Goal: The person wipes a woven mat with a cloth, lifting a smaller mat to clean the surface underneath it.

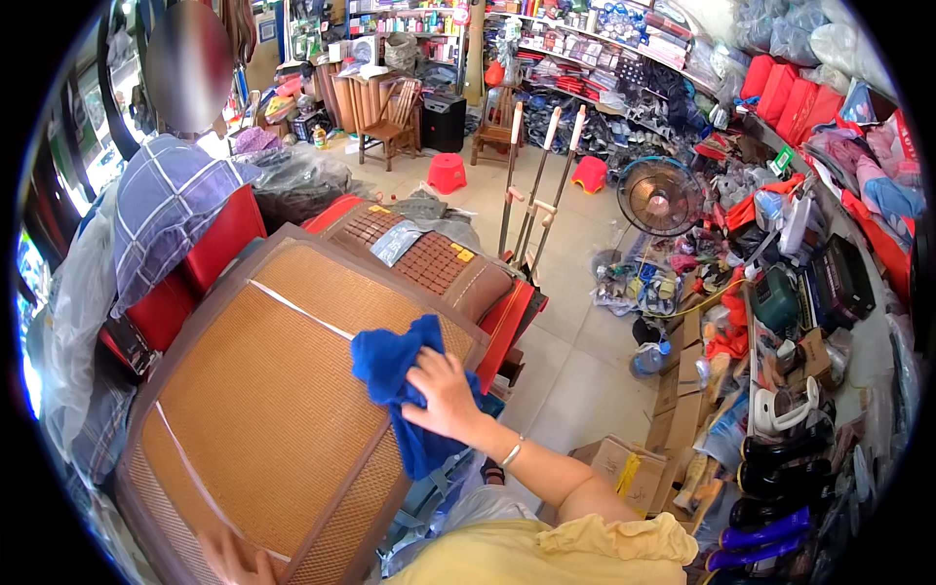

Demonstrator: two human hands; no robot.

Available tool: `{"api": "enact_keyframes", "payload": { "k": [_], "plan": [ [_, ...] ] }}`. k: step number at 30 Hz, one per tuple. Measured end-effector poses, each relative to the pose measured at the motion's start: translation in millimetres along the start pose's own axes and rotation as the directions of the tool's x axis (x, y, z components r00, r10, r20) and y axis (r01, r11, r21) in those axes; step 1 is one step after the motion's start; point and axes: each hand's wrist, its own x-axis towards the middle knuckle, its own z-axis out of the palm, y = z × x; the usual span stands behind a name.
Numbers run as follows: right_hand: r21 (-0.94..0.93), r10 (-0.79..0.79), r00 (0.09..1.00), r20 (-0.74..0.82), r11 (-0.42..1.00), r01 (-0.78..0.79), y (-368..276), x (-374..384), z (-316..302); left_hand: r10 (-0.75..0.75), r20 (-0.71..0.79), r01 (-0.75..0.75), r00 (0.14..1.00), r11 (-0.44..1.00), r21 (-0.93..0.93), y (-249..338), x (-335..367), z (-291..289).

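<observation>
My right hand (pixel 447 392) grips a crumpled blue cloth (pixel 390 359) at the right edge of a large tan woven mat (pixel 263 390). One end of the cloth rests on the mat and the other hangs over its side. The mat is folded into a thick stack with a brown border, and two white straps (pixel 185 458) cross it. At the mat's near edge lies my left hand (pixel 234 560), its fingers apart and nothing in them; the lower frame edge cuts it off.
Behind the mat sits a brown beaded mat bundle (pixel 414 249) on a red surface. Three upright poles (pixel 531 195) stand beyond it. A black fan (pixel 660 198), red stools (pixel 448 174), cardboard boxes (pixel 619 468) and rubber boots (pixel 780 483) crowd the floor and right side. A checked cloth (pixel 175 200) hangs at left.
</observation>
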Motion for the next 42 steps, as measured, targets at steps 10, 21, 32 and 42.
{"api": "enact_keyframes", "payload": {
  "k": [10,21,32,42],
  "plan": [
    [0.314,-0.306,0.93,0.203,0.92,0.234,-140,-11,43,-0.237,-0.08,0.238,0.968,0.971,-0.004,11,-3,2],
    [0.371,-0.445,0.864,0.236,0.863,0.344,-129,8,34,-0.456,-0.01,0.45,0.89,0.88,-0.151,-16,-39,0],
    [0.41,-0.677,0.64,0.364,0.733,0.543,-195,1,58,-0.266,0.128,0.285,0.955,0.943,-0.169,-4,-47,-17],
    [0.597,-0.878,0.342,0.334,0.478,0.644,-262,33,89,-0.451,-0.044,0.436,0.892,0.881,-0.184,4,-69,-7]
  ]
}}
